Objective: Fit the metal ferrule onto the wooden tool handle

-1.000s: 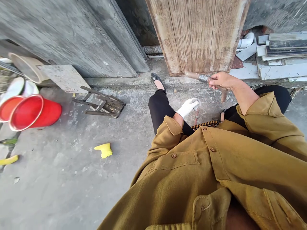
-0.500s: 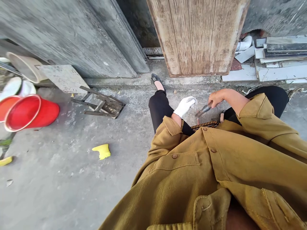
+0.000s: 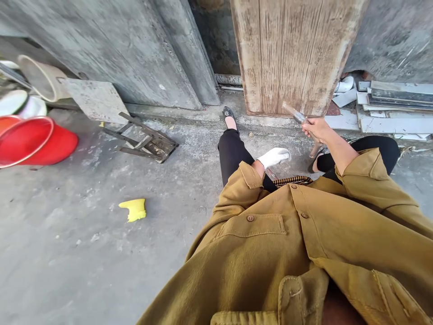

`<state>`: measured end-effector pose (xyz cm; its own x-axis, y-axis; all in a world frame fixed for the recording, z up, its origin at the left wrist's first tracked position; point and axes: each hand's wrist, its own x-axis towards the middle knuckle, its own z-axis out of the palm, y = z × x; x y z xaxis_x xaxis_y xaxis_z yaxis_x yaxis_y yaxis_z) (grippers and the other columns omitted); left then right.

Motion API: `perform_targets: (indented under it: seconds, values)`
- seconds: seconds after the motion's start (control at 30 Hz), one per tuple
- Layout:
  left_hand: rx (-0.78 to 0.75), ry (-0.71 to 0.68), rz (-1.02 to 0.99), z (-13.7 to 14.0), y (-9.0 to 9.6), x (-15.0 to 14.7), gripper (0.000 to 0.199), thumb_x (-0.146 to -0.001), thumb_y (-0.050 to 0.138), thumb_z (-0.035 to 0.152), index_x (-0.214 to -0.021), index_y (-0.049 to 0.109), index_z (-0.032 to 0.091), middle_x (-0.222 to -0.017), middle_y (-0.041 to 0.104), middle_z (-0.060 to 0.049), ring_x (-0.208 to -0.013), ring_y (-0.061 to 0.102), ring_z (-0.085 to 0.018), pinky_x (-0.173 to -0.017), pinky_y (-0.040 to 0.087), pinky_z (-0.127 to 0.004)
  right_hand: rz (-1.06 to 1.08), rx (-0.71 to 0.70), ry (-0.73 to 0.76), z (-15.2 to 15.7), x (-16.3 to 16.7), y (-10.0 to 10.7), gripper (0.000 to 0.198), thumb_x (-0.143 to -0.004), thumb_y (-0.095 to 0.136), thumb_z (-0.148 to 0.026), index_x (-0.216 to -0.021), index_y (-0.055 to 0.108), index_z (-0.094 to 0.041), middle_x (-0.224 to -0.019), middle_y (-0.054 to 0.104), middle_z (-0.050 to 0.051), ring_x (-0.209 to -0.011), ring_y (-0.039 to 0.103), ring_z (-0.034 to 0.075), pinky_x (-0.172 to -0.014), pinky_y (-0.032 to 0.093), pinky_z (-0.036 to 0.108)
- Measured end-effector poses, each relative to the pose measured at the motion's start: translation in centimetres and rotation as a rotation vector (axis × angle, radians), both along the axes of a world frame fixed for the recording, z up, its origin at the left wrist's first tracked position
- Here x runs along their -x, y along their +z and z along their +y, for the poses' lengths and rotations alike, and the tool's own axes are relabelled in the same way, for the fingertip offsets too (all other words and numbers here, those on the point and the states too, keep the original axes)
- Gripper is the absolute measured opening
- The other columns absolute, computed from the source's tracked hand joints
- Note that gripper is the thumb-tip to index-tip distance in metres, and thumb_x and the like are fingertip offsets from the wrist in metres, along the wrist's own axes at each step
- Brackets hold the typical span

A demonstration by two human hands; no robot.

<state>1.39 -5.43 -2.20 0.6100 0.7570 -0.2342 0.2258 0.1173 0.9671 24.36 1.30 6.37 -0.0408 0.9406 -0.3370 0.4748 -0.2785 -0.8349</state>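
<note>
My left hand (image 3: pixel 273 157), in a white glove, is closed just above the concrete between my legs; whatever it grips is hidden. Under that hand lies a thin reddish piece (image 3: pixel 270 173), next to a black-and-yellow striped edge (image 3: pixel 293 181). My bare right hand (image 3: pixel 317 129) is wrapped around a hand tool (image 3: pixel 297 116). The tool's greyish, blurred end points up and left toward the wooden door panel, and its kind cannot be made out. Below my right hand, near my shoe, shows a brownish wooden part (image 3: pixel 315 149), possibly its handle.
A wooden panel (image 3: pixel 287 58) leans ahead, grey boards (image 3: pixel 128 49) to its left. Stacked white strips (image 3: pixel 394 124) lie right. A small overturned wooden stool (image 3: pixel 145 140), red bucket (image 3: pixel 57 142) and yellow boot-shaped piece (image 3: pixel 135 210) are on the concrete to the left.
My right hand has risen, swinging the tool from pointing down-left to pointing up-left, away from my left hand. My left hand stays low and closed. The camera view has shifted slightly.
</note>
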Motion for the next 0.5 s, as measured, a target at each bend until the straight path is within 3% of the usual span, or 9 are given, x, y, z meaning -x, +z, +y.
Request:
perform_targets:
  seconds: [0.13,0.27,0.4,0.5]
  values:
    - [0.017,-0.028,-0.016,-0.3,0.3,0.0,0.023,-0.089,0.067,0.034,-0.08,0.075,0.014,-0.055,0.052,0.003,-0.05,0.043,-0.011,-0.051,0.033,-0.022,-0.239,0.021,0.102,1.3,-0.9,-1.9,0.006,-0.1,0.069,-0.019,-0.097,0.068,-0.015,-0.095,0.075,0.011,-0.075,0.065,0.015,-0.066,0.052,0.023]
    - [0.05,-0.007,-0.054,-0.5,0.5,0.0,0.026,-0.087,0.074,0.041,-0.078,0.076,0.016,-0.053,0.05,0.002,-0.048,0.043,-0.012,-0.048,0.036,-0.024,-0.447,0.017,0.238,1.5,-0.7,-2.3,0.025,-0.108,0.06,-0.03,-0.12,0.073,-0.012,-0.114,0.079,0.018,-0.096,0.074,0.024,-0.081,0.055,0.029]
    - [0.017,0.056,-0.042,-0.4,0.4,0.8,0.031,-0.085,0.081,0.048,-0.074,0.074,0.021,-0.063,0.065,-0.004,-0.051,0.05,-0.013,-0.05,0.042,-0.028,-0.853,-0.036,0.498,1.1,0.4,-3.1,0.04,-0.107,0.064,-0.038,-0.137,0.074,-0.013,-0.134,0.075,0.022,-0.119,0.071,0.034,-0.092,0.052,0.034]
    - [-0.026,0.163,-0.033,-0.1,0.4,2.6,0.032,-0.087,0.08,0.052,-0.076,0.074,0.023,-0.074,0.073,-0.008,-0.055,0.054,-0.015,-0.056,0.048,-0.032,-0.892,-0.004,0.787,0.8,1.2,-4.0,0.033,-0.101,0.072,-0.032,-0.129,0.08,-0.019,-0.129,0.078,0.017,-0.116,0.072,0.031,-0.086,0.048,0.032]
